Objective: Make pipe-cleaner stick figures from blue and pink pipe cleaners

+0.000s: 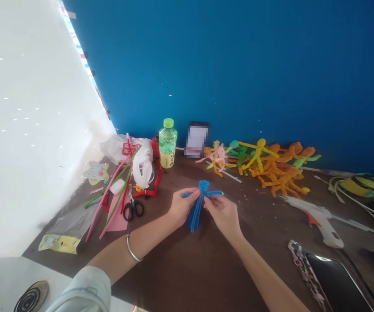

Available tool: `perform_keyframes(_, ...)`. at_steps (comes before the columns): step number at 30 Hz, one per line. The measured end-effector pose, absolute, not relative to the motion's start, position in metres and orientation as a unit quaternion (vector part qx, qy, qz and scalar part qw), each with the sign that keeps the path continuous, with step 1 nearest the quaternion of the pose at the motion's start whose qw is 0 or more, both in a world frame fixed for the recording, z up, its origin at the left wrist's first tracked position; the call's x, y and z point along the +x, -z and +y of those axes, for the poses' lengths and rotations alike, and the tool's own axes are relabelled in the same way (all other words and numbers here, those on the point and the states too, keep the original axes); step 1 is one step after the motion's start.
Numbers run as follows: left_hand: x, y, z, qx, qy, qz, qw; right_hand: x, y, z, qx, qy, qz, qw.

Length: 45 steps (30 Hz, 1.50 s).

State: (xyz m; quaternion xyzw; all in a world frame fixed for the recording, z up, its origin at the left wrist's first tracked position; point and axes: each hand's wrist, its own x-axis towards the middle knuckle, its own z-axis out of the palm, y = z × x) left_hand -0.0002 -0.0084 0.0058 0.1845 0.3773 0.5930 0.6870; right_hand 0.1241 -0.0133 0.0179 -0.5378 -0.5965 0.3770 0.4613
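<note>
Between my two hands, above the brown table, is a blue pipe-cleaner figure with a coiled head, two arms sticking out sideways and several strands hanging down. My left hand pinches it on the left, its thumb just below the head. On the other side my right hand has thumb and fingers closed on the figure's body under its right arm. The fingertips hide part of the figure's middle. Black-handled scissors lie to the left of my left hand.
Left stand a drink bottle, plastic bag and loose pipe cleaners. Finished-looking pipe-cleaner figures pile up at the back right. A white glue gun and a dark phone lie right. Against the blue wall leans another phone.
</note>
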Motion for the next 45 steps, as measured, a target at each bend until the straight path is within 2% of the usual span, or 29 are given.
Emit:
perform_keyframes(4, 0.000, -0.008, -0.009, 0.193, -0.585, 0.393, 0.683, 0.132, -0.016, -0.013, -0.533, -0.180, -0.710, 0.423)
perform_keyframes(6, 0.001, -0.006, -0.009, 0.205, -0.588, 0.403, 0.671, 0.134, -0.014, -0.013, -0.527, -0.142, -0.730, 0.411)
perform_keyframes(8, 0.001, -0.003, -0.009, 0.220, -0.594, 0.409, 0.657, 0.134, -0.014, -0.014, -0.534, -0.176, -0.718, 0.411)
perform_keyframes(13, -0.001, -0.002, -0.009, 0.295, -0.575, 0.411, 0.643, 0.131, -0.020, -0.015, -0.539, -0.388, -0.628, 0.405)
perform_keyframes(17, -0.003, -0.008, -0.012, 0.411, -0.571, 0.462, 0.540, 0.129, -0.025, -0.018, -0.551, -0.476, -0.540, 0.422)
perform_keyframes(20, -0.002, -0.011, -0.014, 0.461, -0.571, 0.486, 0.475, 0.123, -0.027, -0.022, -0.570, -0.485, -0.485, 0.452)
perform_keyframes(23, -0.001, -0.012, -0.015, 0.476, -0.579, 0.502, 0.431, 0.119, -0.029, -0.026, -0.597, -0.417, -0.521, 0.445)
perform_keyframes(28, 0.000, -0.013, -0.016, 0.493, -0.594, 0.493, 0.401, 0.120, -0.030, -0.026, -0.624, -0.209, -0.625, 0.420)
perform_keyframes(30, -0.001, -0.013, -0.016, 0.489, -0.597, 0.487, 0.409, 0.121, -0.030, -0.026, -0.624, -0.219, -0.621, 0.421)
perform_keyframes(34, -0.001, -0.013, -0.016, 0.440, -0.602, 0.493, 0.447, 0.119, -0.026, -0.026, -0.597, -0.356, -0.547, 0.467)
perform_keyframes(37, 0.001, -0.009, -0.014, 0.356, -0.617, 0.476, 0.515, 0.115, -0.019, -0.026, -0.571, -0.427, -0.481, 0.510)
perform_keyframes(41, 0.003, -0.004, -0.011, 0.205, -0.620, 0.385, 0.653, 0.112, -0.011, -0.027, -0.557, -0.435, -0.471, 0.528)
perform_keyframes(45, 0.000, -0.007, -0.008, 0.143, -0.579, 0.318, 0.737, 0.116, -0.016, -0.025, -0.558, -0.388, -0.539, 0.498)
